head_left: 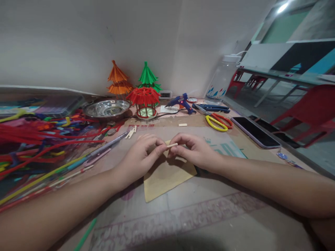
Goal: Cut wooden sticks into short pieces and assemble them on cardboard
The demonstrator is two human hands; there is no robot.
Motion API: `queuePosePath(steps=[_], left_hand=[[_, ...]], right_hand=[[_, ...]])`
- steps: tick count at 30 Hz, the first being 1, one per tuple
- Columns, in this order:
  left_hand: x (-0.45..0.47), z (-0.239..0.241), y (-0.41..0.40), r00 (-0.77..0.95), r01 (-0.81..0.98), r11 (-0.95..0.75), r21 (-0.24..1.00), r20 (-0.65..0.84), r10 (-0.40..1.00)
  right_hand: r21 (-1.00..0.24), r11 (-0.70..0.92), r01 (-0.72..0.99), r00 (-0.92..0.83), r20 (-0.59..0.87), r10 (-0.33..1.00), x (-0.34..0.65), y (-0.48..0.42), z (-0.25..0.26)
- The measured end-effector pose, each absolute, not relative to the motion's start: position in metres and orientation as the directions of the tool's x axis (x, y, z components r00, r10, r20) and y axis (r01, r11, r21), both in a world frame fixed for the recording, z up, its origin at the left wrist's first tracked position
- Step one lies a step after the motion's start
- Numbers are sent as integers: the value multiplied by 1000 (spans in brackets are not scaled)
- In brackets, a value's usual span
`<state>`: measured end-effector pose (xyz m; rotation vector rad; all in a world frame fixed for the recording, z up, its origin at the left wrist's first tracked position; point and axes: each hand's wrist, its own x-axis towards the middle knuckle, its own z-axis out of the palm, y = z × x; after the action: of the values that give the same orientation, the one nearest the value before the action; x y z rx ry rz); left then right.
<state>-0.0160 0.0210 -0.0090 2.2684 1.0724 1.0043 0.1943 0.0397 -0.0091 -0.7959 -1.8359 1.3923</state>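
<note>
A short pale wooden stick [172,145] is pinched between my two hands at the middle of the work surface. My left hand [146,153] grips its left end with thumb and forefinger. At the other end, the thumb and fingers of my right hand [195,149] close on the stick. Under both hands lies a yellowish square sheet [167,181], partly covered by them. Several more short sticks [131,132] rest beyond my left hand, and a small pale piece [182,124] lies farther back.
Colourful pipe cleaners [47,139] crowd the left side near a metal bowl [107,108]. Behind stand a red-roofed model [145,97], a green one [147,75], an orange one [117,78] and a blue glue gun [183,103]. Scissors [218,122], a phone [255,132] and a bottle [221,78] are right.
</note>
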Motion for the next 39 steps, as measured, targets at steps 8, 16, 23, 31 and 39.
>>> queuePosePath(steps=[8, 16, 23, 31, 39], left_hand=[[-15, -15, 22, 494, 501, -662, 557, 444, 748], [-25, -16, 29, 652, 592, -716, 371, 301, 696], [-27, -10, 31, 695, 617, -723, 311, 216, 686], [-21, -13, 24, 705, 615, -752, 238, 263, 659], [-20, -12, 25, 744, 582, -785, 214, 251, 619]], right_hand=[[-791, 550, 267, -548, 345, 762, 201, 44, 1], [-504, 795, 339, -779, 323, 537, 213, 53, -1], [-420, 806, 417, -706, 409, 579, 214, 63, -6], [-537, 655, 532, -525, 398, 752, 220, 86, -14], [-328, 771, 546, -707, 314, 634, 209, 87, -11]])
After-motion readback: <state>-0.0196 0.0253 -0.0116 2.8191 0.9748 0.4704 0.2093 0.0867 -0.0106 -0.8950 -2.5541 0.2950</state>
